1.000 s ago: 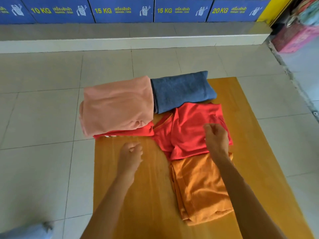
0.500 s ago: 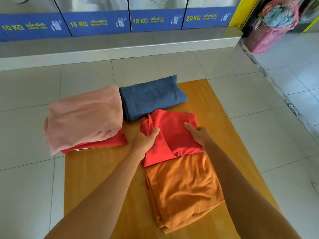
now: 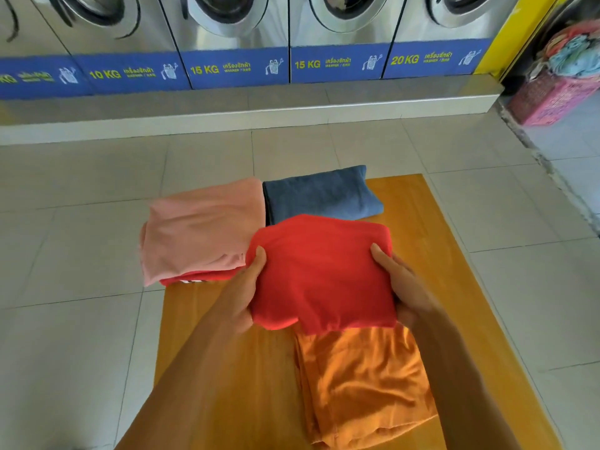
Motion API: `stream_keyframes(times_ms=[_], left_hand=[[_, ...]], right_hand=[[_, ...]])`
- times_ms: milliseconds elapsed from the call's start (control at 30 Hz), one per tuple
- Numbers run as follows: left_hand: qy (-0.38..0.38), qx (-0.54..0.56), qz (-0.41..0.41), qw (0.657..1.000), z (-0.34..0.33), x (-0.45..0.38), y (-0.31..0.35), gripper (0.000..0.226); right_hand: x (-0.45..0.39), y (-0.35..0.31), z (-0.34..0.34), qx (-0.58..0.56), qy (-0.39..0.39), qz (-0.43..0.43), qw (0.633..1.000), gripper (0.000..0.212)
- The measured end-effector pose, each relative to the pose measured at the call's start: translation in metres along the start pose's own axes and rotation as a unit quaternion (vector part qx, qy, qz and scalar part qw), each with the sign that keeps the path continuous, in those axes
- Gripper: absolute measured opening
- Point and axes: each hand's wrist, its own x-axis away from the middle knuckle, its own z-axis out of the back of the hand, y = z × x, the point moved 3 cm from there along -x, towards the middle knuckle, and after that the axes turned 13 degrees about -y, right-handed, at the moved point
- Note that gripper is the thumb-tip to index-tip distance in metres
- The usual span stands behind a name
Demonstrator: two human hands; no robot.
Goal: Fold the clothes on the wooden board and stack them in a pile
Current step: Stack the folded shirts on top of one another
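Note:
A folded red shirt is lifted above the wooden board, held from both sides. My left hand grips its left edge and my right hand grips its right edge. Under its near edge lies a folded orange garment on the board. At the board's far left a folded pink garment rests on another red garment, hanging over the board's edge. A folded blue garment lies at the far end.
The board lies on a pale tiled floor. A row of washing machines on a raised step stands behind. A pink laundry basket full of clothes sits at the far right.
Both hands closed on the sides of the red shirt and raised it off the board. The camera tilted up, showing the washing machines.

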Motion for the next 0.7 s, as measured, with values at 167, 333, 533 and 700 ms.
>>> stream_keyframes(times_ms=[167, 333, 533, 700], left_hand=[[0.051, -0.064, -0.092, 0.992, 0.022, 0.043, 0.074, 0.038], [0.137, -0.095, -0.139, 0.976, 0.062, 0.060, 0.151, 0.065], [0.204, -0.051, -0.135, 0.968, 0.122, 0.031, 0.181, 0.058], [0.242, -0.014, 0.024, 0.970, 0.194, -0.016, 0.116, 0.073]], right_hand=[[-0.021, -0.031, -0.069, 0.005, -0.095, 0.054, 0.994, 0.030], [-0.070, -0.055, -0.144, 0.036, -0.167, 0.067, 0.983, 0.030], [-0.150, -0.037, -0.195, 0.060, -0.145, 0.030, 0.987, 0.031], [-0.189, 0.018, -0.171, 0.123, -0.024, -0.053, 0.991, 0.037]])
